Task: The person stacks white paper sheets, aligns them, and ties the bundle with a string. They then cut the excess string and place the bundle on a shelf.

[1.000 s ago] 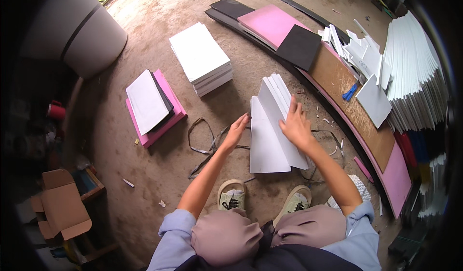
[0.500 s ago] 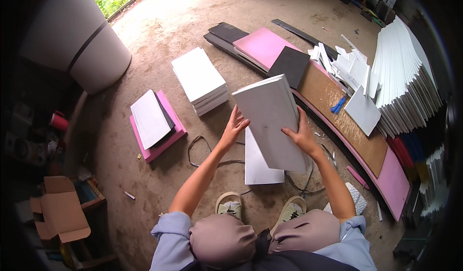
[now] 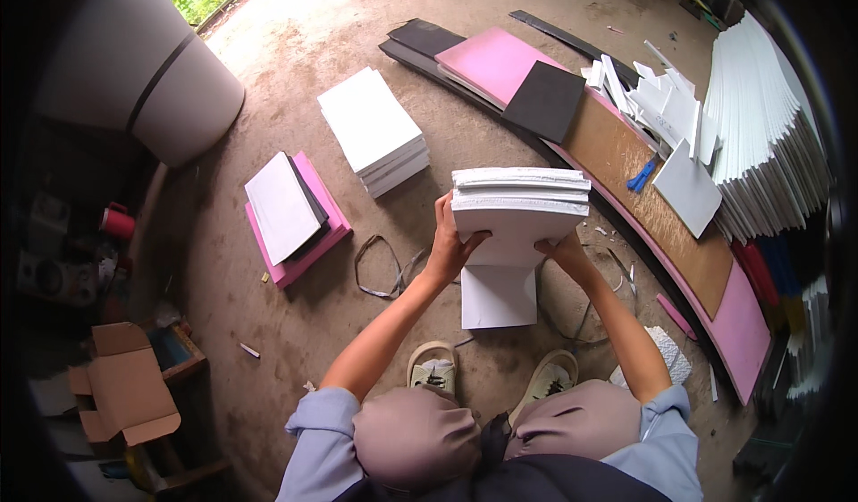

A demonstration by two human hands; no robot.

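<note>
hands [image 3: 453, 247] grip a white stack [image 3: 518, 220] that partly hides a sheet [image 3: 499, 298] below.

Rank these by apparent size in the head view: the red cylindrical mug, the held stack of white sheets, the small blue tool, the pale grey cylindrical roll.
Largest to smallest:
pale grey cylindrical roll
stack of white sheets, held off the floor, so nearness may enlarge it
red cylindrical mug
small blue tool

Your light-blue sleeves [image 3: 323, 448] rolled into cuffs [image 3: 308, 413] at lower left and lower right, your bare left hand [image 3: 452, 245] and bare right hand [image 3: 568, 255], your mauve trousers [image 3: 416, 435] creased at lower centre, dark cloth [image 3: 532, 481] along the bottom edge, your pale-green shoes [image 3: 434, 370] with black laces [image 3: 436, 380]
</note>
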